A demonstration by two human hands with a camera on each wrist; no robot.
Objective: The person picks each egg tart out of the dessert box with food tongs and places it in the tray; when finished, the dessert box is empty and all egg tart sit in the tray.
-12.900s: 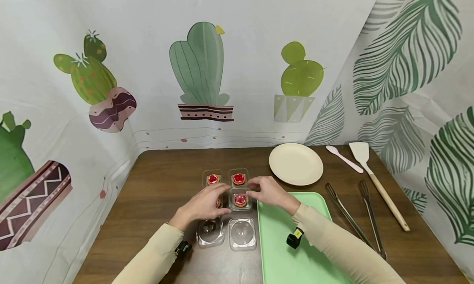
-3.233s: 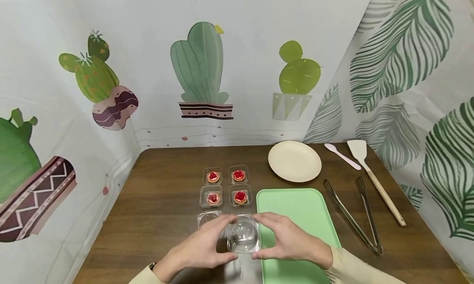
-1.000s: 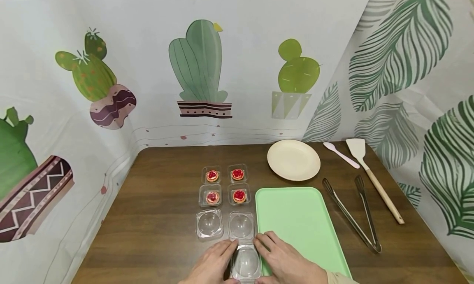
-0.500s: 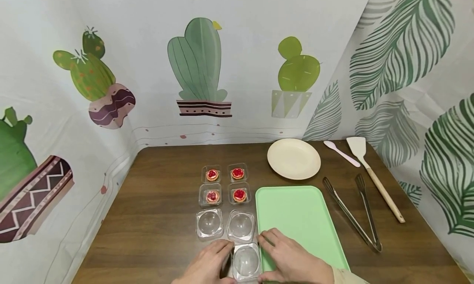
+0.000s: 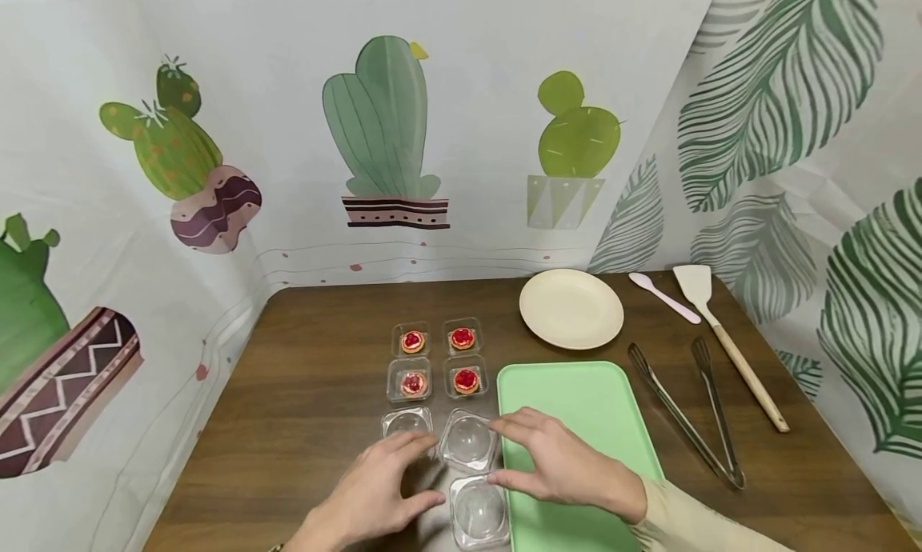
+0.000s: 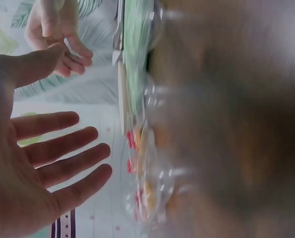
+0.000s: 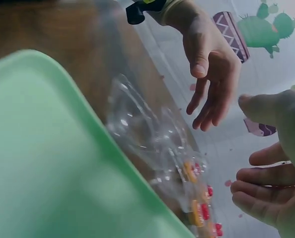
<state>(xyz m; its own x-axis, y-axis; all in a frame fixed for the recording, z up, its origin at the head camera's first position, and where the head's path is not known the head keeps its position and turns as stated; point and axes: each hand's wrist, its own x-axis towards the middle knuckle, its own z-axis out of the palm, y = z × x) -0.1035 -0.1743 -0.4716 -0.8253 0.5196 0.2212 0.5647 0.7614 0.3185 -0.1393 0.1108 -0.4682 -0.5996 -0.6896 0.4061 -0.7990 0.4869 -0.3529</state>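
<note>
In the head view my left hand and right hand hover on either side of clear domed plastic lids, fingers spread and holding nothing. One domed lid lies nearest me at the green tray's left edge. A second lid sits slightly turned behind it, between my hands. The third lid is partly covered by my left fingers. Behind them stand clear square containers, each with a red-topped tart inside. Both wrist views show the left hand and right hand with fingers extended, apart from the lids.
A green tray lies right of the containers, partly under my right hand. A cream plate is behind it. Metal tongs, a pink spoon and a wooden-handled spatula lie at the right. A printed cloth hangs behind the table.
Both hands have let go of the nearest lid and risen forward from it. The lid behind it has turned slightly. Earlier, a domed cover sat over the front-right tart; now that tart is uncovered.
</note>
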